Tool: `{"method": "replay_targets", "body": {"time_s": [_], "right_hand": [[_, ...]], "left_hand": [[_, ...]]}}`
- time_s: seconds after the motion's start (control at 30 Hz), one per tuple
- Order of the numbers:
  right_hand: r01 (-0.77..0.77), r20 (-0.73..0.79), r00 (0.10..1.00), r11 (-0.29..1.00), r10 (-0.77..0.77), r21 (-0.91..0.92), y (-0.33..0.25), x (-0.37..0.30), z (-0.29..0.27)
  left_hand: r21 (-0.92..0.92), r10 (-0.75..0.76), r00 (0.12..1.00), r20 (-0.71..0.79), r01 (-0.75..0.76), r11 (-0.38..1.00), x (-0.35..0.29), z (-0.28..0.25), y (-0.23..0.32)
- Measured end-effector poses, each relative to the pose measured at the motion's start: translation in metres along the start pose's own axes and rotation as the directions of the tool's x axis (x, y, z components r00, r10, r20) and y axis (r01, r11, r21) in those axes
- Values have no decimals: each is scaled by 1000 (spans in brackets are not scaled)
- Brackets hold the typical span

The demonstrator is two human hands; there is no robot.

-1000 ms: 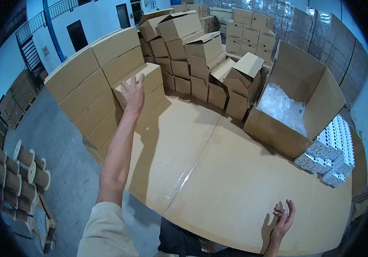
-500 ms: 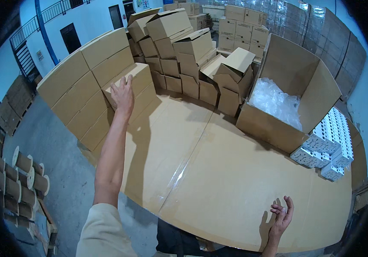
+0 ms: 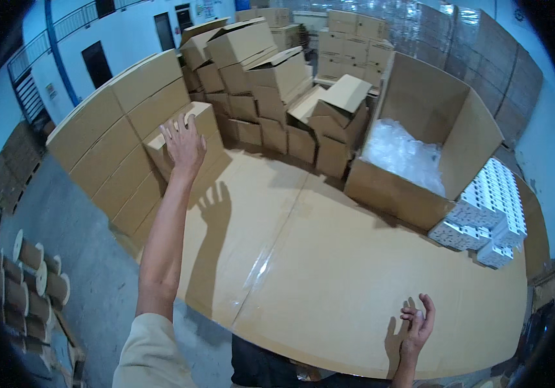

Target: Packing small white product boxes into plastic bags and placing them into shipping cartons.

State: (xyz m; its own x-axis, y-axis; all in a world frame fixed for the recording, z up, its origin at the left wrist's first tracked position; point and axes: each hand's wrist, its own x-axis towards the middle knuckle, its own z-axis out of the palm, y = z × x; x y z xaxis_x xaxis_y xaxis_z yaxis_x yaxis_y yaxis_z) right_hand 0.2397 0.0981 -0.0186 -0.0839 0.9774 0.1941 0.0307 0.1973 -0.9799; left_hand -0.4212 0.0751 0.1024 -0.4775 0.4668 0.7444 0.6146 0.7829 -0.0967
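Note:
My left hand (image 3: 185, 147) is stretched out with its fingers spread, in front of a closed brown carton (image 3: 201, 116) on the lower front part of the stack. Its finger shadows fall on the cardboard-covered tabletop (image 3: 329, 252), so the hand looks slightly off the carton; whether a fingertip still touches cannot be told. Beside it, more closed cartons (image 3: 99, 136) stand piled several high. My right hand (image 3: 418, 330) hovers low over the near right of the tabletop, fingers loosely curled and apart, holding nothing.
Cartons with raised flaps (image 3: 277, 77) are stacked along the far edge. A large open box (image 3: 394, 197) contains clear plastic wrapping (image 3: 403, 155). White slotted blocks (image 3: 491, 204) are piled at the right. Cable spools (image 3: 32, 271) stand on a pallet at floor level, left.
My left hand's fingers have spread, and their separate shadows now show on the tabletop. My right hand has hardly moved. The whole view has shifted slightly.

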Motion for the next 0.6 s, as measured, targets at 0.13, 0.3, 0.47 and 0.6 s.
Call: {"method": "replay_targets", "body": {"time_s": [0.13,0.3,0.47,0.6], "right_hand": [[7,13,1000,999,-6,-33,-5,0,1],[0,-1,1000,1000,0,-30,-4,-1,2],[-19,-2,1000,999,19,-40,-8,-3,-1],[-21,-18,1000,999,20,-46,-5,-3,-1]], "left_hand": [[-313,172,982,-75,-187,931,18,-20,67],[-573,252,956,-151,-293,765,55,-43,164],[-755,425,905,-16,-290,589,94,-64,249],[-739,571,802,177,-274,615,103,-65,280]]}}
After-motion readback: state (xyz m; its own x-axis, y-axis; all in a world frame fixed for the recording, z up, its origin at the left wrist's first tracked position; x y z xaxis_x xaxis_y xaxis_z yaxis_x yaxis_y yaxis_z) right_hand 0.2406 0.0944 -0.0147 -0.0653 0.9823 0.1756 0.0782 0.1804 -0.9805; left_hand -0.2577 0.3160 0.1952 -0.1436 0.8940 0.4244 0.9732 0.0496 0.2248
